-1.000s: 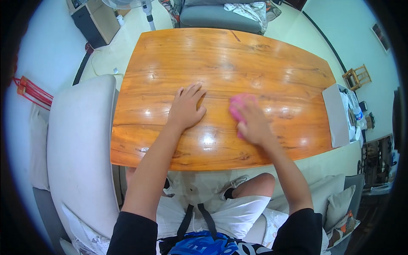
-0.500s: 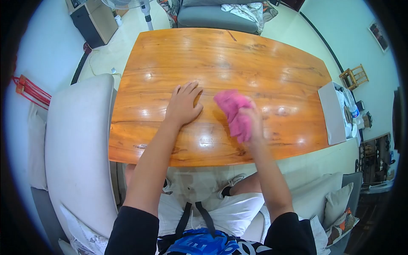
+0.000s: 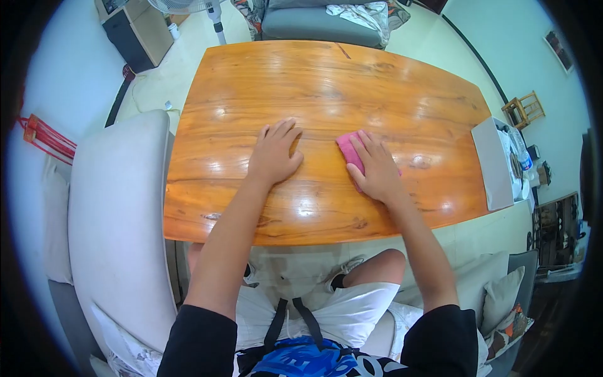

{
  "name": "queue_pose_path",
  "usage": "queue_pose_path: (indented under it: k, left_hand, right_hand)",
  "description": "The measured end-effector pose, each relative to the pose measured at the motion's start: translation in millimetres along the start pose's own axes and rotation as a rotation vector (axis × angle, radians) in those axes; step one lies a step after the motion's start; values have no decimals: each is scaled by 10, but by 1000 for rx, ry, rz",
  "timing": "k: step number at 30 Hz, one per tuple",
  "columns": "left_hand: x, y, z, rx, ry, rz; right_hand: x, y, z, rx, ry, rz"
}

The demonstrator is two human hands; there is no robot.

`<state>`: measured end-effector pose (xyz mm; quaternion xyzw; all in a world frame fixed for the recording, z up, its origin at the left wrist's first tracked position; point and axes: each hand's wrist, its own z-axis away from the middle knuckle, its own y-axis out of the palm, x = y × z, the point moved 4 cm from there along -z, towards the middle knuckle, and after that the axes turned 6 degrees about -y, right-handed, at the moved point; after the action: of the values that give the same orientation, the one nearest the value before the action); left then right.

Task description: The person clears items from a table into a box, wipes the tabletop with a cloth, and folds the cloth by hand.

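My left hand (image 3: 274, 152) lies flat on the glossy wooden table (image 3: 270, 81), left of the middle, its fingers stretched out and holding nothing. To the right, my right hand (image 3: 377, 168) presses a folded pink cloth (image 3: 347, 147) onto the tabletop. The fingers lie over the cloth and the thumb reaches along its near side. Pink edges show on the left and a little on the right of the hand; the rest is hidden under the palm. A strip of bare wood separates the two hands.
A grey-white open box (image 3: 492, 166) with a plastic bottle and other items stands at the table's right edge. A pale padded bench (image 3: 119, 213) runs along the left side. Beyond the far edge are a fan (image 3: 215, 19) and a grey sofa (image 3: 298, 24).
My right hand has come down and slightly right with the pink cloth, from loosely bunched and blurred to pressed flatter on the table. My left hand stays in almost the same place.
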<state>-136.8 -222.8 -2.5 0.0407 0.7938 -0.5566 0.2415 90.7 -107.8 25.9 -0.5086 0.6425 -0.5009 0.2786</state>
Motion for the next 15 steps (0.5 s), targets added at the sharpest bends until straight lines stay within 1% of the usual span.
queue_pose_path:
  k: [1, 5, 8, 11, 14, 15]
  left_hand:
    - [-7, 1, -8, 1, -1, -4]
    - [-22, 11, -7, 50, -22, -13]
    - [-10, 8, -18, 46, -20, -27]
    - [-12, 3, -6, 45, -21, -23]
    - [-1, -1, -26, 54, -29, -18]
    - [6, -10, -36, 64, -31, -12]
  right_hand:
    - [59, 49, 40, -20, 18, -9]
    - [521, -39, 311, 118, -26, -54]
    - [513, -17, 351, 94, -3, -105]
    - [60, 130, 96, 41, 160, -58]
    - [-312, 263, -242, -75, 293, 65]
    - [-259, 328, -268, -93, 261, 82]
